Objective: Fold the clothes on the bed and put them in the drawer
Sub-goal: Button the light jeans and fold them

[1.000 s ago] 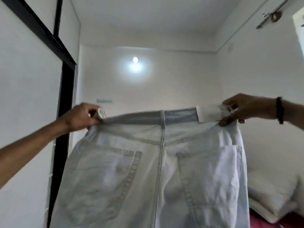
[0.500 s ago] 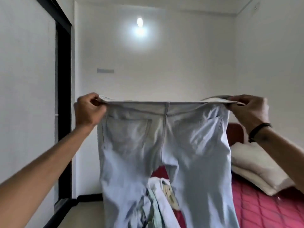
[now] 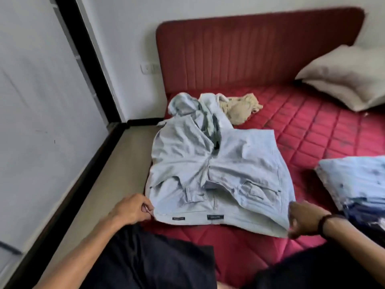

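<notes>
**Pale jeans laid on the red bed, both hands at the waistband**

A pair of pale blue jeans (image 3: 218, 174) lies spread on the red quilted bed (image 3: 312, 130) in the centre of the frame, waistband toward the bottom edge, legs running up toward the headboard (image 3: 250, 49). The waist gapes open, showing two dark labels on the inside of the band. The legs are rumpled and bunch together near the upper middle of the frame.

The left hand (image 3: 130, 209), at lower left centre, pinches the left corner of the waistband between thumb and curled fingers. The right hand (image 3: 302, 220), at lower right, wears a dark wristband and has its fingers curled round the right corner of the waistband.

Beyond the jeans, touching their bunched legs, sits a crumpled pile of clothes (image 3: 187, 105) in light blue-grey, and just to its right a beige garment (image 3: 239, 109) lies wadded on the mattress. At the right edge of the frame a pale blue fabric with dark splotches (image 3: 354, 184) rests on the bed, apart from the jeans. A white pillow (image 3: 343, 74) leans at the upper right against the headboard. The left side of the frame holds a white panel with a black frame (image 3: 41, 101), and a strip of floor (image 3: 108, 184) runs beside the bed. No drawer can be made out.
</notes>
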Demonstrator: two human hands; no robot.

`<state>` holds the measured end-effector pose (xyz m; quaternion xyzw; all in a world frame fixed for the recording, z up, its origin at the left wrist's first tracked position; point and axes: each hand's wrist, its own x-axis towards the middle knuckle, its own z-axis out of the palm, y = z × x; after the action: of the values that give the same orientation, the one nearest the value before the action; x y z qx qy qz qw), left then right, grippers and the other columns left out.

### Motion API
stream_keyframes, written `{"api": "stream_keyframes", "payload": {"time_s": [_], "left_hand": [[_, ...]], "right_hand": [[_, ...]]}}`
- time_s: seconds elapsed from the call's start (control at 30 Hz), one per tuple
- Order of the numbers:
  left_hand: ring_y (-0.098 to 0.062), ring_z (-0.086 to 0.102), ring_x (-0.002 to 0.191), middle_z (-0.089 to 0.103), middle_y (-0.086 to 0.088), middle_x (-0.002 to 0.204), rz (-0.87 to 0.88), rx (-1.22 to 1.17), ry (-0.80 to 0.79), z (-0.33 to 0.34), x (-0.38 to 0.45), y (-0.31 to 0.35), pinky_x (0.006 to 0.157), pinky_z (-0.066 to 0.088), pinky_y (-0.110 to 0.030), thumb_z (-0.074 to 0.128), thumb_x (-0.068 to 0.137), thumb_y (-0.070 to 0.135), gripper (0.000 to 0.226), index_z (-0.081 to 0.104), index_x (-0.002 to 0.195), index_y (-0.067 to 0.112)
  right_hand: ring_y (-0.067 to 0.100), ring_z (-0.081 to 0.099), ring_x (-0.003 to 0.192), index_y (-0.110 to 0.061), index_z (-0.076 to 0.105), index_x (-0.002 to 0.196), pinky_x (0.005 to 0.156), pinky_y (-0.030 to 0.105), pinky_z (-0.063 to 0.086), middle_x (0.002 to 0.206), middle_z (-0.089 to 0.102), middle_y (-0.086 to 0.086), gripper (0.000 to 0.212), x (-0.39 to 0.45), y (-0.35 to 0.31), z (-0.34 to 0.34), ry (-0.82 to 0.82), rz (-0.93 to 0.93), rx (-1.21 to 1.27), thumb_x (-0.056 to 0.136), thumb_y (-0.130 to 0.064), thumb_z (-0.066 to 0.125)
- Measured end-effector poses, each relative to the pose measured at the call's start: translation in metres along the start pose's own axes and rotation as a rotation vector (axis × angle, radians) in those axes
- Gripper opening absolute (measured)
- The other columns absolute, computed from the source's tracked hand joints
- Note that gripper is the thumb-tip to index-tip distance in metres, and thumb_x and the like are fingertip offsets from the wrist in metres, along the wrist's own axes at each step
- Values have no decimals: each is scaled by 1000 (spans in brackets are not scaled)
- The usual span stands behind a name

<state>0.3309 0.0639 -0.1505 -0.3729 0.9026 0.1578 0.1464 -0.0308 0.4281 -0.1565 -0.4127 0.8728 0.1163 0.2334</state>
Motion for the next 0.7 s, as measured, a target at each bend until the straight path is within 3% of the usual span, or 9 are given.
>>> {"api": "stream_keyframes", "payload": {"time_s": [0.07, 0.1, 0.2, 0.3, 0.37, 0.47, 0.6, 0.7], "left_hand": [[3, 65, 81, 70, 22, 92, -9, 67, -211, -18, 3, 7, 69, 46, -11, 89, 68, 49, 35, 77, 98, 37], [0, 65, 87, 70, 21, 98, 1, 94, -214, -20, 8, 13, 75, 47, -15, 89, 67, 54, 46, 75, 106, 35], [-4, 57, 100, 59, 16, 108, 176, -54, 45, -4, 25, 51, 89, 44, -21, 84, 75, 56, 58, 63, 128, 40], [-9, 45, 116, 48, 12, 126, 346, -105, 202, 44, 42, 90, 103, 43, -29, 79, 84, 44, 68, 49, 145, 41], [-11, 44, 115, 45, 11, 127, 395, -101, 376, 74, 59, 102, 101, 46, -32, 77, 87, 35, 62, 53, 144, 36], [-16, 49, 115, 54, 8, 123, 421, -121, 603, 87, 71, 110, 96, 50, -33, 78, 87, 23, 42, 68, 128, 28], [-12, 56, 102, 67, 10, 104, 470, -220, 624, 88, 95, 108, 86, 54, -31, 70, 95, 22, 21, 75, 116, 21], [-9, 58, 94, 66, 9, 97, 358, -398, 570, 88, 106, 107, 80, 48, -22, 64, 100, 22, 17, 74, 114, 20]], "right_hand": [[18, 65, 83, -24, 51, 65, 68, 28, 48, 76, 52, -11, 46, 4, -13, -7, 9, 3, -38, 58, -62, 75], [21, 66, 90, -26, 48, 68, 72, 30, 49, 81, 52, -9, 46, 8, -21, -8, 100, -16, -18, 64, -64, 73], [19, 63, 87, -29, 56, 77, 73, 34, 50, 82, 58, -10, 37, 21, -60, -15, 358, -218, 159, 76, -60, 76], [22, 62, 101, -25, 67, 114, 83, 35, 51, 106, 66, -5, 40, 37, -103, -4, 460, -408, 289, 82, -45, 80], [26, 58, 112, -20, 62, 131, 90, 38, 51, 121, 64, 0, 49, 58, -118, 8, 517, -446, 278, 87, -35, 76], [26, 57, 112, -20, 59, 136, 91, 36, 52, 128, 60, 2, 53, 77, -132, 14, 664, -462, 309, 86, -22, 78], [21, 63, 100, -21, 52, 145, 80, 31, 53, 136, 52, 6, 60, 104, -145, 11, 670, -384, 492, 90, -17, 76], [27, 67, 91, -21, 64, 132, 73, 43, 55, 109, 68, 3, 39, 122, -148, 6, 601, -346, 497, 94, -20, 70]]}}
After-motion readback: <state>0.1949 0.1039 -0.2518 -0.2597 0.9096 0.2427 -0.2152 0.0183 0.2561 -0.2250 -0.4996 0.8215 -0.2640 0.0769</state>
